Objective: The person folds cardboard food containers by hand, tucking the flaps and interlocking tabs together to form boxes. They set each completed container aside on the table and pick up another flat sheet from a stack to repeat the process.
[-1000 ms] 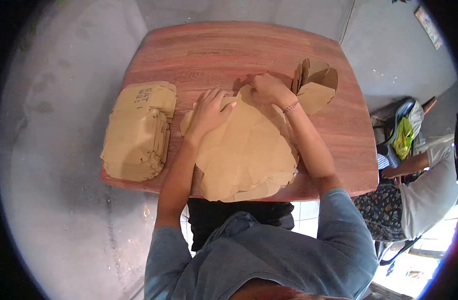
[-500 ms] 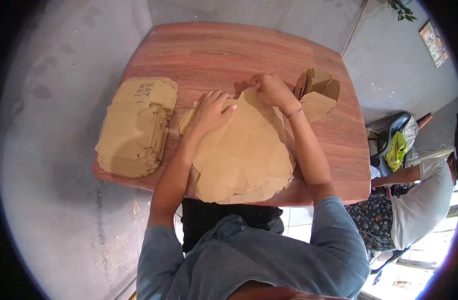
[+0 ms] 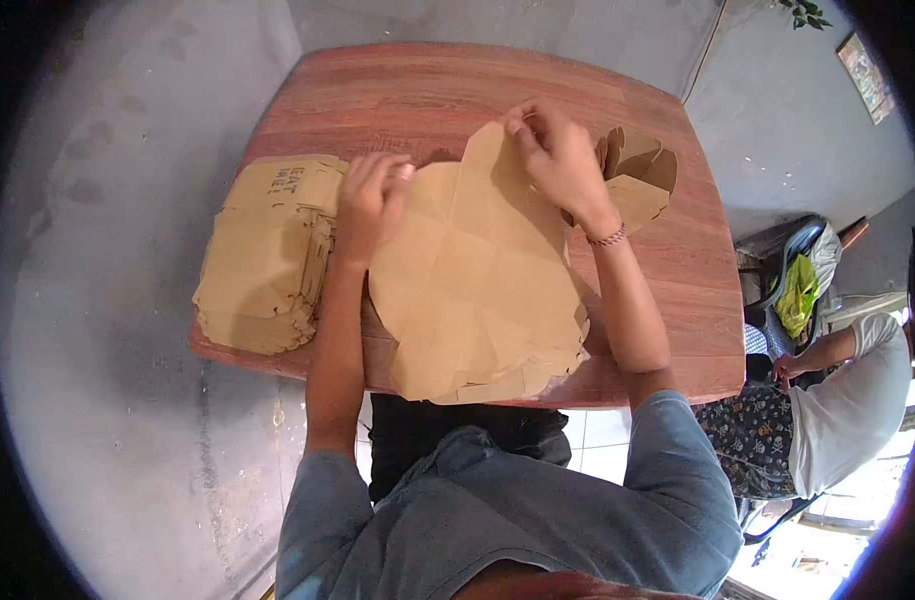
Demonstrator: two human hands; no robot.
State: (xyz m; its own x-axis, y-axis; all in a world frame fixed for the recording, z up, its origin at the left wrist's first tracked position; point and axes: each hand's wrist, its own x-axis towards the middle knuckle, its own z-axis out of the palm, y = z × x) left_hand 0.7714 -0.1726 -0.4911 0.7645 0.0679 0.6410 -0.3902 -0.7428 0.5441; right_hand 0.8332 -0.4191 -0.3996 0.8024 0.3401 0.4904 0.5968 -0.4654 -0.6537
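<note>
A flat brown cardboard box blank (image 3: pixel 468 250) spreads in front of me, on top of other blanks whose edges show below it. My right hand (image 3: pixel 558 160) pinches the top flap of this sheet between thumb and fingers. Beside the sheet's upper left edge is my left hand (image 3: pixel 374 205), its fingers loosely bent and apart; nothing shows between them, and any contact with the edge is unclear. To its left stands a tall stack of flat cardboard blanks (image 3: pixel 263 255), with printed lettering on the top one.
Partly folded cardboard pieces (image 3: pixel 640 180) stand on the wooden table (image 3: pixel 428 85) behind my right wrist. A grey wall (image 3: pixel 128 250) borders the left side. At the right, another person in a white shirt (image 3: pixel 848 410) sits near a chair holding a yellow-green bag (image 3: pixel 798 295).
The top sheet has moved away from me, with its upper flap now farther up the table. My right hand moved up with it. My left hand slid left, off the sheet's middle.
</note>
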